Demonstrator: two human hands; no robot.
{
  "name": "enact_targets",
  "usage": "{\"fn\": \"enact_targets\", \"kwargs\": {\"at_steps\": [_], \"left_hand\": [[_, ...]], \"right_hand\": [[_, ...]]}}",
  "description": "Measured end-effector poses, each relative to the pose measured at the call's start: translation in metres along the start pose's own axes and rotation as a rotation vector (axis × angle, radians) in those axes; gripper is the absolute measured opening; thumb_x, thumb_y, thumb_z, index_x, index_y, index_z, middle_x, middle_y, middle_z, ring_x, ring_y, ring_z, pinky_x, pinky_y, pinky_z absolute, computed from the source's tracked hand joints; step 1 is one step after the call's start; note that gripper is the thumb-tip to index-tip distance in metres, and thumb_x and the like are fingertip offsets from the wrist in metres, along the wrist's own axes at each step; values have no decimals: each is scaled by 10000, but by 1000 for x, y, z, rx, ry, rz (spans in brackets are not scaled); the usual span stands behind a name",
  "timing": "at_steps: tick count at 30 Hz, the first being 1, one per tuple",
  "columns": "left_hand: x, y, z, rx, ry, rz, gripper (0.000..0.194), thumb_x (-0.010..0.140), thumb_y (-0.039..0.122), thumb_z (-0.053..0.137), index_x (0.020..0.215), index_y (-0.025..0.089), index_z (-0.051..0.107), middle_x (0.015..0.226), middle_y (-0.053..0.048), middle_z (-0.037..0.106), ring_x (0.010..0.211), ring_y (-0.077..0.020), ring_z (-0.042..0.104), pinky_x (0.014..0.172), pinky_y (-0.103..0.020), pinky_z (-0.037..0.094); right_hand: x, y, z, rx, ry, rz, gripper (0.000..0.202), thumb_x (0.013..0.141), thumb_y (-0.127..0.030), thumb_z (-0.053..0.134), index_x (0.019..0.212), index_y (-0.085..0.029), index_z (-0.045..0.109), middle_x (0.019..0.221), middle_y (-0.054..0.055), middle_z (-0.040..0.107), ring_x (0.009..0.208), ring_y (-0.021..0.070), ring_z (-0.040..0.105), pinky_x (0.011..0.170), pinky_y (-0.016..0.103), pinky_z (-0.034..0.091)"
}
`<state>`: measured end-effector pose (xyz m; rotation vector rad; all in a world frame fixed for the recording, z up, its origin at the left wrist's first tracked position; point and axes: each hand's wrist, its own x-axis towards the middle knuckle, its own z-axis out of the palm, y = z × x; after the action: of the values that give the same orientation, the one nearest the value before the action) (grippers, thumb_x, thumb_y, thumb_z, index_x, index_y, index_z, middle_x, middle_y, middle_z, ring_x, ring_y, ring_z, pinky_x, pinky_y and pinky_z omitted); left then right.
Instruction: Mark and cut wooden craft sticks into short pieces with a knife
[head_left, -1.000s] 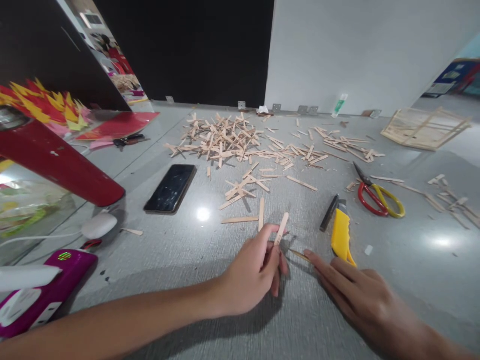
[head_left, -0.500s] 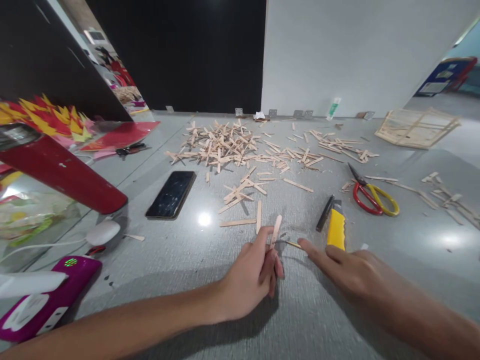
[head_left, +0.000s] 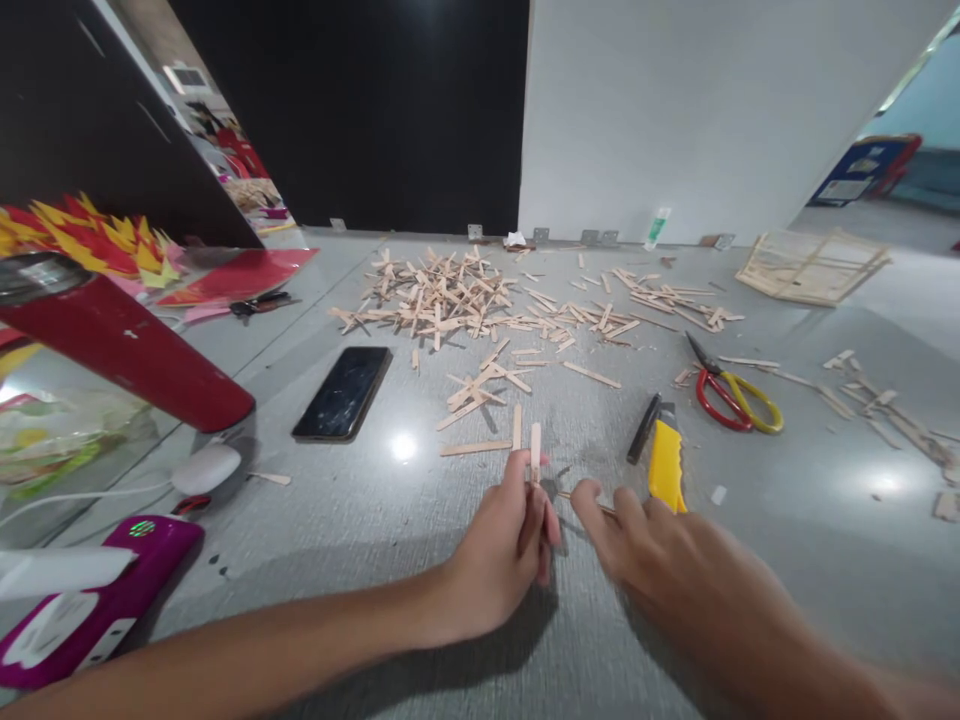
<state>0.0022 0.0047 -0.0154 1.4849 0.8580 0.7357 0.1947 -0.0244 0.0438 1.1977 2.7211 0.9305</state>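
Between the hands (head_left: 491, 560), a thin stick (head_left: 565, 494) shows — partly hidden by right fingers (head_left: 589, 500).

Pale wooden stick (head_left: 535, 445), rounded tip, nearly upright in left hand (head_left: 501, 540)

Left hand (head_left: 499, 545) pinches small wooden stick (head_left: 535, 452), roughly upright; right hand (head_left: 660, 550) at thin stick (head_left: 568, 495), yellow cutter (head_left: 666, 462) just beyond, scissors (head_left: 731, 390) farther right, phone (head_left: 343, 394) to left, loose stick pile (head_left: 442, 290) behind.

Left hand (head_left: 499, 555) pinches upright with fingers closed, its forearm slanting in; right hand (head_left: 652, 550) reaches inward, fingers bent
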Motion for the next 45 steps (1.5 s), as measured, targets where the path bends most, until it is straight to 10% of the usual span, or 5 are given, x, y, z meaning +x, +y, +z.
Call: {"fn": "enact_targets", "kwargs": {"at_steps": [12, 22, 30, 39, 45], "left_hand": [[0, 0, 0, -50, 48, 1, 188, 1161, 395, 297, 1233, 230, 353, 804, 53, 550, 492, -93, 508, 483, -218, 453], [4, -3, 3, -8, 28, 18, 206, 1135, 373, 364, 1269, 217, 351, 792, 64, 522, 450, -82, 463, 446, -201, 396], [2, 0, 0, -11, 78, 13, 138, 1150, 323, 308, 1238, 223, 347, 797, 60, 525, 451, -75, 453, 444, -195, 409], [2, -5, 0, 10, 39, 38, 190, 1117, 362, 437, 1235, 234, 359, 791, 60, 534, 447, -76, 431, 420, -186, 382], [-1, -4, -2, 4, 53, 39, 212, 1155, 365, 351, 1310, 221, 372, 809, 51, 539, 460, -72, 462, 457, -198, 419]], "right_hand": [[-3, 6, 10, 49, -51, 16, 521, 610, 84, 541, 1043, -157, 704, 650, -18, 647, 446, 190, 660, 408, 311, 412], [13, -7, -12, -150, -88, 6, 176, 783, -19, 568, 802, -176, 647, 599, 42, 562, 449, 221, 596, 409, 282, 335], [9, 8, 50, 72, -153, -19, 303, 781, 61, 547, 934, -198, 589, 619, -8, 627, 452, 184, 626, 466, 334, 190], [7, -1, 14, 45, -161, 2, 267, 788, 68, 553, 854, -183, 614, 561, 28, 593, 408, 199, 597, 479, 346, 76], [-1, 6, 58, 199, -136, -28, 311, 830, 63, 522, 1009, -176, 607, 675, 37, 676, 490, 230, 683, 484, 342, 184]]}}
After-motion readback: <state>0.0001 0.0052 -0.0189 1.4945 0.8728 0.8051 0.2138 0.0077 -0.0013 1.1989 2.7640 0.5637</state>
